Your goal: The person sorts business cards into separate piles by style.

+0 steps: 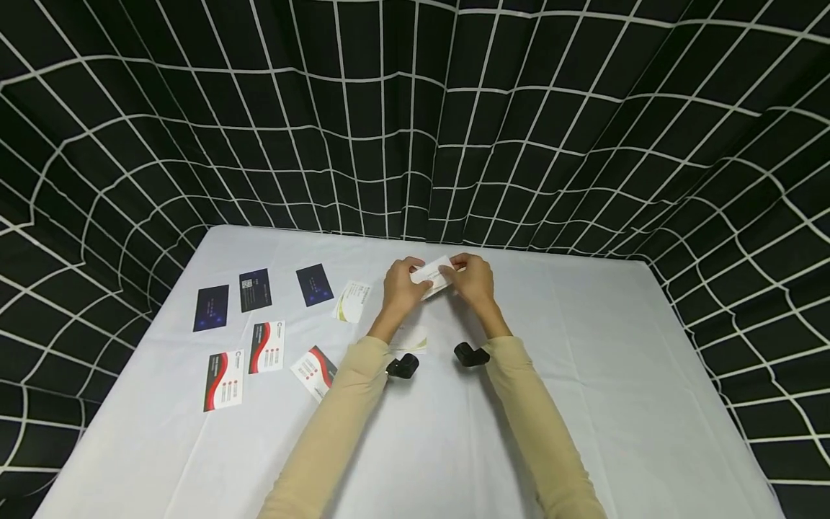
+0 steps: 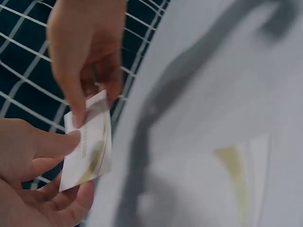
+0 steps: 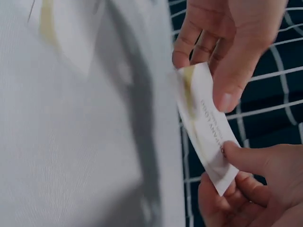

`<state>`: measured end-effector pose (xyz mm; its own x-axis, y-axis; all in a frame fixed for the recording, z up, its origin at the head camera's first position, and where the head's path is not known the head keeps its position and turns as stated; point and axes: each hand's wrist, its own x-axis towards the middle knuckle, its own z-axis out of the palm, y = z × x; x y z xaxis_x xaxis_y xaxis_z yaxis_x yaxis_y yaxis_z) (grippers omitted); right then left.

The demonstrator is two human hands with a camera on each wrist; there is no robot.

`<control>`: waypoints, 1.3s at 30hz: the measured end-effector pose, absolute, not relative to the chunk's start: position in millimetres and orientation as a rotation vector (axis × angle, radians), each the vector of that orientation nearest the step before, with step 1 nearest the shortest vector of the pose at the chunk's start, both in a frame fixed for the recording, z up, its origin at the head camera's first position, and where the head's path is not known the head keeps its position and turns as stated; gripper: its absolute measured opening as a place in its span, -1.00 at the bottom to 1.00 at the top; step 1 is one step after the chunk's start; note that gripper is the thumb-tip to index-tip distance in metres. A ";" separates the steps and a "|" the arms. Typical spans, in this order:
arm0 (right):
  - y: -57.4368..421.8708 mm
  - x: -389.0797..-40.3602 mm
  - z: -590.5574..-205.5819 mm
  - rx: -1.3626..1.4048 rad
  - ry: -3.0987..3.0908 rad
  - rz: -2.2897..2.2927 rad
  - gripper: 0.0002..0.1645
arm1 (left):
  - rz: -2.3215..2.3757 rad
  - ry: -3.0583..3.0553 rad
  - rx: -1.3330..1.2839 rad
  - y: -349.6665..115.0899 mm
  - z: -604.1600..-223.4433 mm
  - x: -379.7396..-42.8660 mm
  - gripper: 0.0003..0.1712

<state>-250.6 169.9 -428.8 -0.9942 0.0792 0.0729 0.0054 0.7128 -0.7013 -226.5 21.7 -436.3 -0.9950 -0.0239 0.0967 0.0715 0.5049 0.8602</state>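
Looking at a white rectangular paper card with a gold swoosh, held up off the white cloth-covered table, right between bare left hand and bare right hand. Pinched from both sides, thumbs over the printed face and fingers curled behind. Runs lengthwise from near left to far right, with left hand on the near-left end and right hand on the far-right end, so about equally close to both. Would call that end-to-end line the key bit for any move.

Can't see most fingertips behind it, can't read the small print, can't tell one card from a stack. Can also spot a flat white-and-gold paper card nearer, partly covered by the beige left sleeve, cut off in both wrist views.
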 end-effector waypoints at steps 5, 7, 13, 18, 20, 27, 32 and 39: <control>165.7 -227.5 -422.8 -0.030 -2.917 1.190 -0.60 | -1.558 -2.672 -0.128 -5.2 -422.5 -212.6 -0.61; 164.2 -215.7 -421.0 0.003 -3.001 1.182 -0.58 | -1.555 -2.719 -0.140 -16.7 -421.0 -205.7 -0.63; 159.6 -188.2 -425.7 0.060 -3.163 1.182 -0.57 | -1.508 -2.845 -0.056 -39.5 -427.6 -188.0 -0.70; 152.2 -177.8 -433.7 0.038 -3.198 1.100 -0.58 | -1.443 -2.895 -0.003 -43.9 -438.1 -179.9 -0.69; 149.1 -175.2 -436.5 0.045 -3.209 1.052 -0.58 | -1.404 -2.897 0.005 -43.5 -441.7 -176.8 -0.69; 144.4 -168.5 -440.7 -0.016 -3.238 0.944 -0.59 | -1.253 -2.927 -0.004 -36.1 -445.0 -166.0 -0.68; 143.7 -167.8 -441.4 0.002 -3.224 0.942 -0.60 | -1.077 -2.962 0.054 -31.3 -445.6 -163.9 -0.68; 142.7 -167.3 -445.3 -0.006 -3.232 0.909 -0.62 | -0.973 -2.972 0.043 -27.4 -451.2 -162.7 -0.68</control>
